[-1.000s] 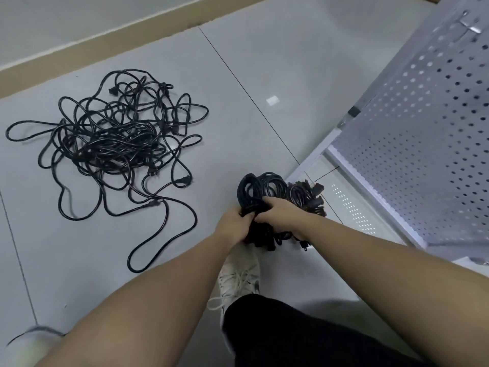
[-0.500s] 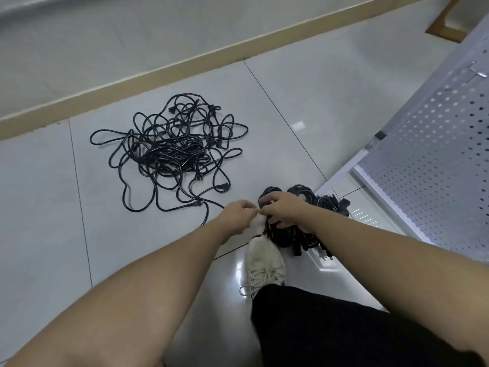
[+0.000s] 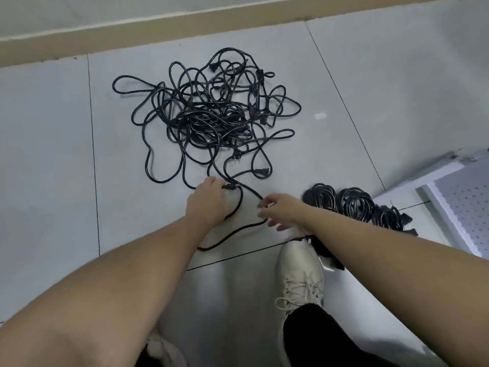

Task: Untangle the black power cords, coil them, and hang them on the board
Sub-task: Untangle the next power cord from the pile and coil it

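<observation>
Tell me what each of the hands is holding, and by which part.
The left hand grips a loose black power cord at its plug end. The right hand holds nothing; its fingers hover by the same cord.

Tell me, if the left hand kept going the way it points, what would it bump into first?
The left hand, already at a cord end, points up the floor toward the tangle. Its nearest loops would likely come first, though depth is hard to judge.
</observation>
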